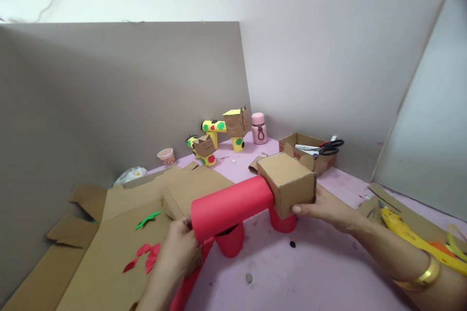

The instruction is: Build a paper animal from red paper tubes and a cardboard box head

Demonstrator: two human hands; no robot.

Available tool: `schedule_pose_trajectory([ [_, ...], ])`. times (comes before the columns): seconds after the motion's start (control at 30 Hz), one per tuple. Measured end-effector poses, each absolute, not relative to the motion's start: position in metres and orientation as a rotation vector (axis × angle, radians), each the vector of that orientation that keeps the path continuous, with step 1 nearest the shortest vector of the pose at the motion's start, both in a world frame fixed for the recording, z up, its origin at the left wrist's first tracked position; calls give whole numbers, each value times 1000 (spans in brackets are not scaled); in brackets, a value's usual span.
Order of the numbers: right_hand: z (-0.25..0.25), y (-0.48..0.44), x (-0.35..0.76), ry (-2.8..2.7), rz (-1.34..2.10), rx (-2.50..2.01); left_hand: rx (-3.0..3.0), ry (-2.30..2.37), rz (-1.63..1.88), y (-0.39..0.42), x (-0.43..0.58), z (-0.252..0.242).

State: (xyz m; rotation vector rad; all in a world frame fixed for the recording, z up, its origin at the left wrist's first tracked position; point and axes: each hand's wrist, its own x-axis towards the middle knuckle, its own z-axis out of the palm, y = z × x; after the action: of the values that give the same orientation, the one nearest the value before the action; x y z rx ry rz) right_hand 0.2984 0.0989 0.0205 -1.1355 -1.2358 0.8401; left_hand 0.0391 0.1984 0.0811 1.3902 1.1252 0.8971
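Observation:
A red paper tube lies level across two red paper legs, the left leg and the right leg. At its right end sits a cardboard box head with small rounded ears. My left hand is closed at the tube's left end, its fingertips partly hidden behind the tube. My right hand grips the box from the right, thumb on the front face and fingers out of sight behind. A gold bangle circles my right forearm.
A large cardboard sheet bears red paper scraps and a green cutout. Behind stand yellow animal figures, a pink flask, a paper cup and a box with scissors. A yellow cutter lies right.

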Motion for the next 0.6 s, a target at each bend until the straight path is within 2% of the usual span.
schedule_pose_trajectory([
  [0.6,20,103,294,-1161,920,-1033,1435,1058,931,210,22,81],
])
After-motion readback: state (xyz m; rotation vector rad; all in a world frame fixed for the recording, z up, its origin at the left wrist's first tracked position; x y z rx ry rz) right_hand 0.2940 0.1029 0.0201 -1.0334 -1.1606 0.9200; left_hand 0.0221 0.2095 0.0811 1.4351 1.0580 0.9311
